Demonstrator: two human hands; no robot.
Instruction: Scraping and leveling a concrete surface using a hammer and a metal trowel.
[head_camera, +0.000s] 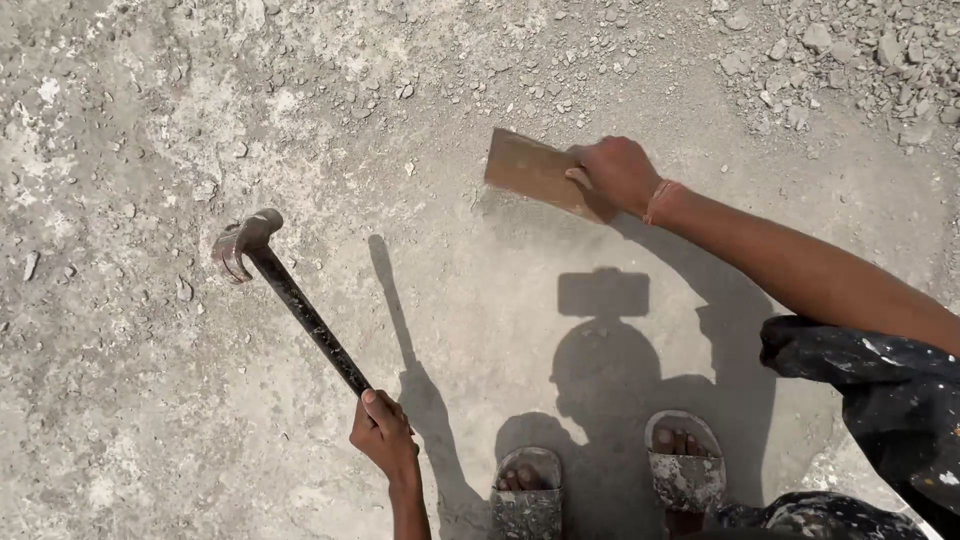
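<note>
On the dusty concrete ground (150, 400), I see my left hand (383, 433) closed around a crowbar (290, 295), its hooked end raised; my right hand (620, 175) grips a flat wooden board (530, 170) against the surface.

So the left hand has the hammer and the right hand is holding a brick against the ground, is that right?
Not quite. The head view shows the right hand holding a flat wooden board, not a brick, against the ground. The left hand does have the hammer.
</note>
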